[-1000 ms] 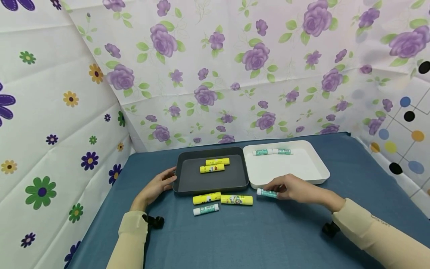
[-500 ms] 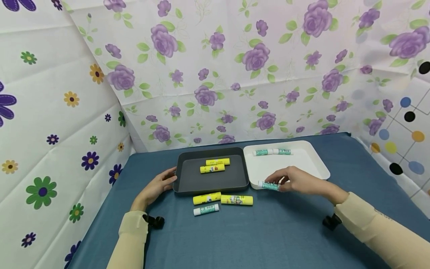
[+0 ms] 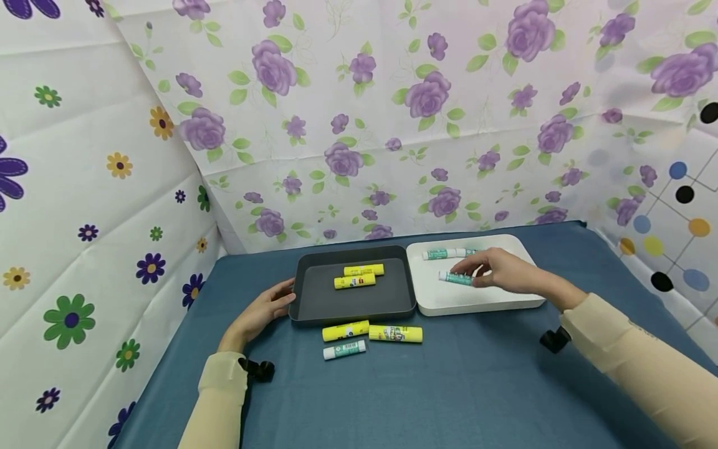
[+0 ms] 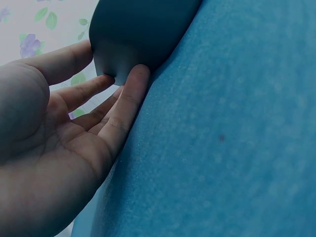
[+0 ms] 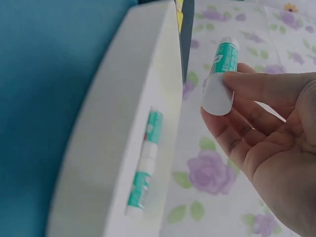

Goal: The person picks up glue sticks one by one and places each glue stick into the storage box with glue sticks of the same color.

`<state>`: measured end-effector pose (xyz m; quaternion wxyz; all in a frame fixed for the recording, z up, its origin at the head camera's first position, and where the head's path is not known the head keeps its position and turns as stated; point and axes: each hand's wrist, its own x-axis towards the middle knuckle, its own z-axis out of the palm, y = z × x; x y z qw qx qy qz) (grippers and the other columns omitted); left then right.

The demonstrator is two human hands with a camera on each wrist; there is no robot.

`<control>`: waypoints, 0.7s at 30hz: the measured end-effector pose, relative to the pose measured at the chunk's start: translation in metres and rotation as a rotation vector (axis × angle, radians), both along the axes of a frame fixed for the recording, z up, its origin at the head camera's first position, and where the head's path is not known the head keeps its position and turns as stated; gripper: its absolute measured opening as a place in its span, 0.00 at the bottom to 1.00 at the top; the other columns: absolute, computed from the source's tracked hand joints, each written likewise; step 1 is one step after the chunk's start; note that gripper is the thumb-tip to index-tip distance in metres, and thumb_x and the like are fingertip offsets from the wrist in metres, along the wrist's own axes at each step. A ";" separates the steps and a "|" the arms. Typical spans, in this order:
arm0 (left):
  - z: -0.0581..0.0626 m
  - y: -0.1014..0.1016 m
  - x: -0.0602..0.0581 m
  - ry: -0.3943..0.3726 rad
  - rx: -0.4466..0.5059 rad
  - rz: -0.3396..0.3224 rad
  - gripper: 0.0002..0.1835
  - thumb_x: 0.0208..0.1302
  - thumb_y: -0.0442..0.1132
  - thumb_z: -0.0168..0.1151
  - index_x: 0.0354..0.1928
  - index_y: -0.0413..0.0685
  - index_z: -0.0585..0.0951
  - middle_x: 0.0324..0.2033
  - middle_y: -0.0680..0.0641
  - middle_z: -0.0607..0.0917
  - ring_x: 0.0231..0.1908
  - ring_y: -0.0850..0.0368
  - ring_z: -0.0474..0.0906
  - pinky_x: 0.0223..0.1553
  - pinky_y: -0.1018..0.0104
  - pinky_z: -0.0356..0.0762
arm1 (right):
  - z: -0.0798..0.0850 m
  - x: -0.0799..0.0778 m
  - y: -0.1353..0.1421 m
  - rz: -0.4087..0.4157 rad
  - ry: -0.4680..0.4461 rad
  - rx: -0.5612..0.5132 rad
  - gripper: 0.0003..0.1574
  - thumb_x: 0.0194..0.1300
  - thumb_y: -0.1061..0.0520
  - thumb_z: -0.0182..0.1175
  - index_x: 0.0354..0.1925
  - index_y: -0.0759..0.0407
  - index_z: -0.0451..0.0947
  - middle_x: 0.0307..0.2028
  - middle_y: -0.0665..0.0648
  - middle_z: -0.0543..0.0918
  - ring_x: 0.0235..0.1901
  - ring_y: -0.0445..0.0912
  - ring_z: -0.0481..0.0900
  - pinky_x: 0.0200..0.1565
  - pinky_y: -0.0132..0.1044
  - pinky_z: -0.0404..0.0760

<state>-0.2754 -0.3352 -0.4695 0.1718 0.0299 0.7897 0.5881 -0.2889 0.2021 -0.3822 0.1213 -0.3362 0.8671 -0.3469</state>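
Observation:
My right hand (image 3: pixel 507 271) pinches a green-and-white glue stick (image 3: pixel 455 278) over the white tray (image 3: pixel 434 297). In the right wrist view, the thumb and fingers hold that stick's white end, above the tray wall. Two more green-and-white glue sticks lie end to end inside at the back, one partly covered by the hand in the head view. My left hand (image 3: pixel 263 315) rests its fingertips against the left wall of the dark grey tray (image 3: pixel 314 299); the left wrist view has its extended fingers at a tray corner (image 4: pixel 118 59). Two yellow glue sticks (image 3: pixel 354 282) lie in the dark tray.
Before the dark tray, two yellow glue sticks (image 3: pixel 395 334) and one green-and-white glue stick (image 3: pixel 344 350) lie on the blue tablecloth (image 3: pixel 404 399). The two trays stand side by side. Flowered sheets (image 3: pixel 348 125) hang behind and to the left.
My right hand has lifted the glue stick from the front of the white tray and carried it back over the tray. The left hand stays at the dark tray.

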 end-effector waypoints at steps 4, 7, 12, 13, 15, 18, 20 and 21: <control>0.000 0.001 0.000 -0.005 -0.001 0.019 0.34 0.75 0.47 0.54 0.77 0.54 0.54 0.70 0.42 0.61 0.69 0.44 0.59 0.66 0.44 0.63 | 0.012 -0.016 0.003 -0.006 0.013 -0.002 0.23 0.67 0.67 0.61 0.59 0.56 0.80 0.53 0.56 0.83 0.49 0.51 0.80 0.47 0.43 0.82; -0.001 0.001 0.000 0.005 -0.007 0.008 0.34 0.75 0.47 0.53 0.78 0.53 0.53 0.70 0.40 0.60 0.69 0.43 0.58 0.66 0.43 0.63 | 0.019 -0.027 0.005 -0.015 -0.006 -0.012 0.23 0.68 0.67 0.60 0.60 0.58 0.79 0.55 0.59 0.82 0.51 0.53 0.79 0.48 0.45 0.82; -0.001 0.000 -0.001 0.007 -0.013 -0.005 0.35 0.76 0.47 0.52 0.78 0.52 0.52 0.71 0.40 0.60 0.69 0.42 0.58 0.66 0.44 0.63 | 0.023 -0.043 0.008 -0.043 -0.022 -0.011 0.22 0.68 0.67 0.59 0.60 0.58 0.79 0.55 0.60 0.81 0.51 0.54 0.78 0.47 0.47 0.82; -0.002 0.000 -0.001 0.007 -0.012 -0.002 0.35 0.76 0.47 0.53 0.78 0.52 0.52 0.71 0.40 0.60 0.69 0.42 0.59 0.66 0.44 0.64 | 0.022 -0.046 0.008 -0.044 -0.014 -0.005 0.22 0.68 0.67 0.59 0.59 0.57 0.79 0.55 0.60 0.81 0.51 0.53 0.78 0.47 0.47 0.82; -0.002 -0.001 -0.002 0.008 -0.011 -0.003 0.35 0.76 0.47 0.52 0.78 0.52 0.52 0.71 0.40 0.60 0.69 0.42 0.58 0.66 0.43 0.63 | 0.020 -0.052 0.007 -0.046 0.002 0.006 0.22 0.68 0.67 0.60 0.58 0.57 0.80 0.54 0.59 0.82 0.51 0.52 0.78 0.48 0.47 0.82; -0.002 0.000 -0.002 0.006 -0.007 0.009 0.35 0.75 0.47 0.53 0.78 0.52 0.53 0.70 0.41 0.61 0.69 0.43 0.59 0.66 0.43 0.63 | 0.015 -0.060 0.004 -0.035 0.029 0.029 0.22 0.67 0.68 0.60 0.57 0.58 0.81 0.53 0.58 0.82 0.50 0.52 0.79 0.50 0.46 0.81; -0.002 0.000 -0.002 0.002 -0.008 0.011 0.35 0.75 0.47 0.53 0.78 0.53 0.53 0.70 0.41 0.61 0.69 0.43 0.59 0.66 0.43 0.63 | 0.011 -0.065 0.003 -0.025 0.039 0.044 0.22 0.66 0.69 0.61 0.57 0.58 0.81 0.53 0.58 0.82 0.49 0.52 0.79 0.50 0.46 0.81; -0.002 0.000 -0.002 0.002 -0.008 0.010 0.35 0.75 0.48 0.53 0.78 0.53 0.53 0.70 0.41 0.61 0.69 0.43 0.59 0.66 0.43 0.63 | 0.010 -0.067 0.002 -0.022 0.041 0.051 0.22 0.66 0.69 0.61 0.57 0.58 0.81 0.53 0.58 0.83 0.49 0.51 0.79 0.49 0.45 0.81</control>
